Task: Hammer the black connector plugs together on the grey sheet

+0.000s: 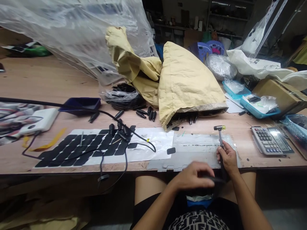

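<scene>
At the near edge of the table [48,80], the right hand [229,158] has its fingers wrapped around the handle of a small mallet [220,138] with a yellow tip. The mallet's head points up, maybe because a hold low on the handle leaves it free to swing. The left hand [195,175] is just past the table's edge, and it is blurry. A dark thing [217,180] shows by its thumb, but I cannot tell if the hand grips it. Behind the hands is a see-through sheet [189,148], perhaps there to keep the table safe. Black plastic tubes [123,135] sit in a little heap off to the left, likely to be easy to reach. The mallet's handle runs between the right thumb and fingers. Its head is just above the grip, and its bottom end is hard to see.
</scene>
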